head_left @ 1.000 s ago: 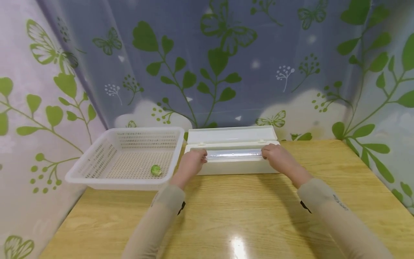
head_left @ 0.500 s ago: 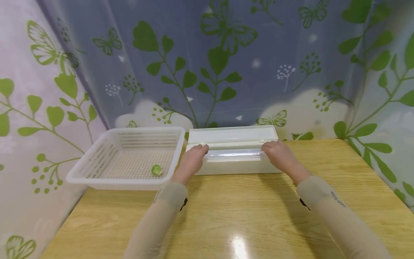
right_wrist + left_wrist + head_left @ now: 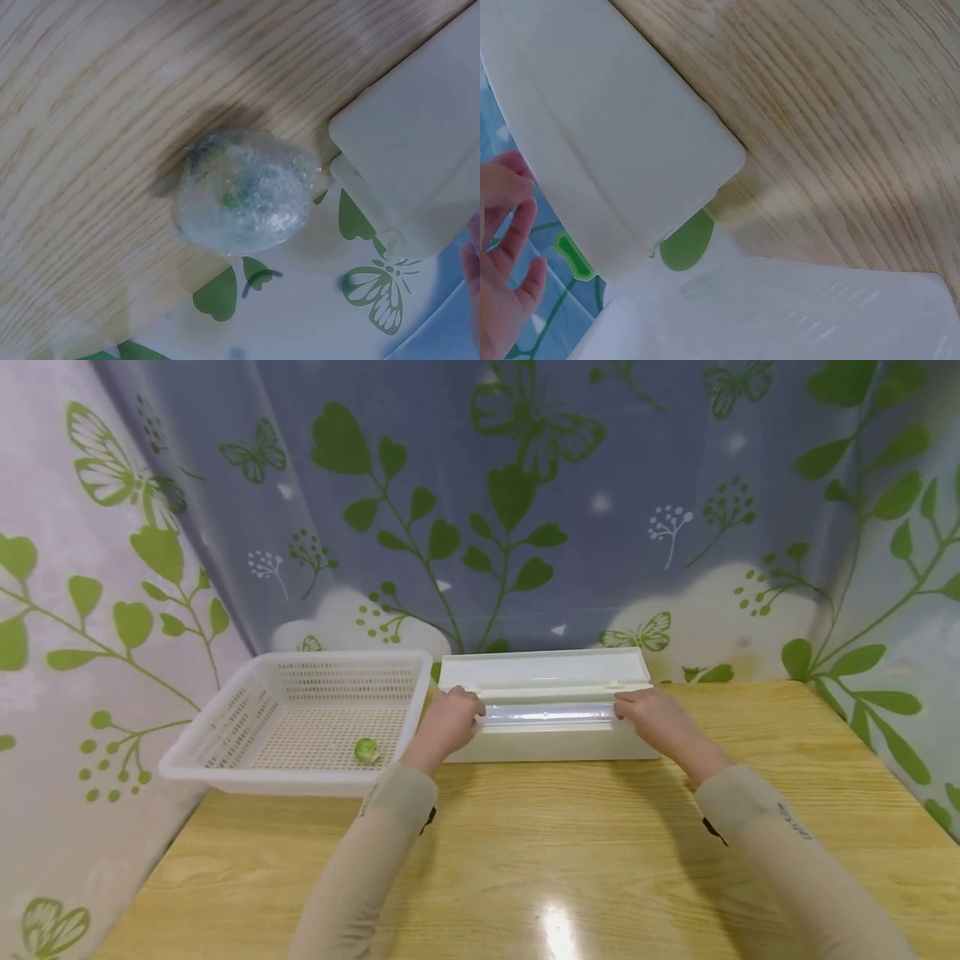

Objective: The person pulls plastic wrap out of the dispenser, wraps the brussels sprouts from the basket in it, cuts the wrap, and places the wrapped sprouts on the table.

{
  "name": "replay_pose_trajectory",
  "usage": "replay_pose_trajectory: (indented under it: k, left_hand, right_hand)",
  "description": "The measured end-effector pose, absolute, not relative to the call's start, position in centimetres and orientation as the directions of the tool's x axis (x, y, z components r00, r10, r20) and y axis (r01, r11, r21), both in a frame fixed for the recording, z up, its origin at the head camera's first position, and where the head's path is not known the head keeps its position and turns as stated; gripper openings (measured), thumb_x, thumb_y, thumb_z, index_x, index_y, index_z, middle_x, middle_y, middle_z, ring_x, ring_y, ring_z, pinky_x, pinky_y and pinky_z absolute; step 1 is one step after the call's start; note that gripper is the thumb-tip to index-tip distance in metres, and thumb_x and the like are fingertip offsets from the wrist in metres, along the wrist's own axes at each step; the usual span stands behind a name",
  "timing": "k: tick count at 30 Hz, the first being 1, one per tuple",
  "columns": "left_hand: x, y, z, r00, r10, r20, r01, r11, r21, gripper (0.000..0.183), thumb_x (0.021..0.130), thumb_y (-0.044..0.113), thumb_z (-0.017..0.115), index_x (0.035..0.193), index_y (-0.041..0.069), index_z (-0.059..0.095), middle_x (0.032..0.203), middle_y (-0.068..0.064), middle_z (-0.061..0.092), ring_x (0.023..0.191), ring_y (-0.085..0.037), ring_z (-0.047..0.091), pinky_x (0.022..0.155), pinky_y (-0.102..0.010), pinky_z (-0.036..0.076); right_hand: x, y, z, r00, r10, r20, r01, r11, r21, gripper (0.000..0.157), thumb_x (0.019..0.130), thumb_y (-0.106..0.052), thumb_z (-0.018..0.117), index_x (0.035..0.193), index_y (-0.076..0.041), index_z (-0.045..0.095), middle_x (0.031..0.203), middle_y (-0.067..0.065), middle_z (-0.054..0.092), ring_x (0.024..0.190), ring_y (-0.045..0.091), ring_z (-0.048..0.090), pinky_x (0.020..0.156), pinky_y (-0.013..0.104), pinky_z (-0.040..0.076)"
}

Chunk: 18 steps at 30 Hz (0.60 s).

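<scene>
A white cling film dispenser box point(image 3: 555, 746) stands on the table with its long lid point(image 3: 543, 668) raised at the back. Shiny clear cling film point(image 3: 547, 713) stretches across its opening. My left hand point(image 3: 450, 724) pinches the film's left end; in the left wrist view, the same hand's fingers point(image 3: 514, 232) show beyond the box, the lower ones slightly spread. At the right end my right hand point(image 3: 660, 722) pinches the film with curled fingers. The right wrist view shows a film-wrapped, greenish round bundle point(image 3: 244, 193) near the box's end; I cannot make it out in the head view.
To the left, close beside the box, is a white perforated plastic basket point(image 3: 300, 782). One small green Brussels sprout point(image 3: 367, 751) lies inside it. A curtain point(image 3: 420, 527) with leaves and butterflies hangs behind the wooden table point(image 3: 495, 860).
Both hands stay at the ends of the film, with small shifts of the fingers. The whole head view has drifted slightly. Box, basket and sprout keep their places.
</scene>
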<state>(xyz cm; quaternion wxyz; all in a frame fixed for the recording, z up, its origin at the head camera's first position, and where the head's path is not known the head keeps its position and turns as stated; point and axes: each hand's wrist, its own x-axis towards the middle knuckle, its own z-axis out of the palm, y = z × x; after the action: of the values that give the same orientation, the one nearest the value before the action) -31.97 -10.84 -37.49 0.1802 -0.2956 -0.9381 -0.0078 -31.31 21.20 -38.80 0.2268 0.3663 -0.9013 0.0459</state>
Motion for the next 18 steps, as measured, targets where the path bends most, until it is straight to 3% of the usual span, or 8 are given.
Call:
replay_pose_trajectory:
  k: [3,7,11,18]
  left_hand:
    - [-32.1,-10.6,-37.3,-0.776,0.544,0.319,0.542,0.834,-0.104,0.031,0.071,-0.012,0.055,0.084,0.012,0.070,0.084,-0.001,0.064,0.077,-0.019,0.057,0.074,-0.037,0.047]
    - [-32.0,-10.7,-37.1,-0.802,0.539,0.260,0.541,0.838,-0.067,0.033,0.071,-0.017,0.051,0.082,0.010,0.068,0.085,-0.004,0.060,0.072,-0.018,0.059,0.065,-0.027,0.048]
    - [-31.9,-10.7,-37.0,-0.815,0.538,0.215,0.544,0.838,-0.036,0.026,0.076,-0.014,0.053,0.080,0.007,0.067,0.088,-0.006,0.057,0.072,-0.019,0.058,0.060,-0.025,0.048]
    - [-32.3,-10.6,-36.2,-0.795,0.573,0.199,0.554,0.819,-0.150,0.019,0.074,-0.009,0.054,0.068,0.008,0.059,0.071,-0.005,0.059,0.062,-0.019,0.055,0.055,-0.029,0.046]
  right_hand:
    - [-31.3,21.5,-38.8,-0.673,-0.631,0.386,-0.667,0.743,0.052,0.031,0.072,0.021,0.052,0.085,-0.004,0.065,0.105,0.020,0.060,0.082,0.031,0.060,0.071,0.039,0.048]
    - [-31.2,21.5,-38.5,-0.716,-0.628,0.304,-0.655,0.755,0.018,0.033,0.075,0.020,0.050,0.094,-0.003,0.066,0.110,0.022,0.056,0.092,0.034,0.057,0.079,0.041,0.046]
    - [-31.1,21.5,-37.9,-0.750,-0.617,0.237,-0.633,0.774,0.012,0.033,0.077,0.019,0.050,0.098,-0.001,0.064,0.110,0.022,0.056,0.095,0.035,0.055,0.081,0.043,0.044]
    - [-31.0,21.5,-36.9,-0.791,-0.589,0.166,-0.602,0.798,-0.031,0.031,0.077,0.019,0.050,0.101,0.003,0.062,0.104,0.020,0.058,0.095,0.034,0.054,0.078,0.041,0.045]
